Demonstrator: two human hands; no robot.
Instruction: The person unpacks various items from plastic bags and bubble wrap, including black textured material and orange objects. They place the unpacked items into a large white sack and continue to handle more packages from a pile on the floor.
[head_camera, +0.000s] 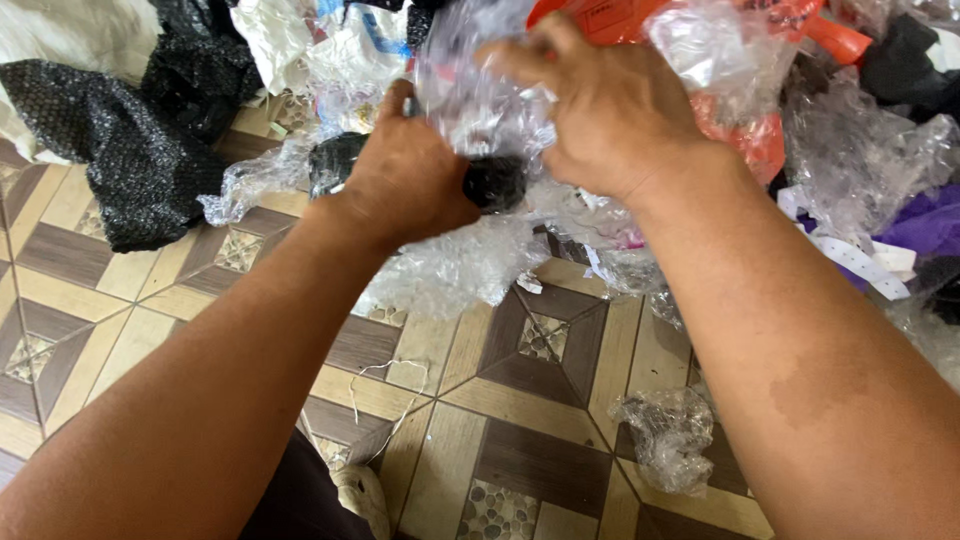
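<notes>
Above the tiled floor (520, 440): both hands meet at a clear plastic wrap (480, 110).
Left hand (405, 180): fingers closed on the wrap.
Right hand (610, 105): fingers curled, gripping the wrap's far side.
Dark object (495, 183): inside the wrap, between the hands.
Far left: black bag (130, 160).

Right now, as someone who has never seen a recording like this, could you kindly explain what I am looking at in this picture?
There is no machine here: a person wears a camera on the head, so the one picture looks down along both bare arms. The left hand and the right hand both grip a bundle of clear bubble wrap with a dark object inside it. Below is a patterned tile floor. On it lie a small scrap of clear plastic, black bubble wrap at the left, and a heap of clear, orange and purple wrappings at the top and right.
</notes>
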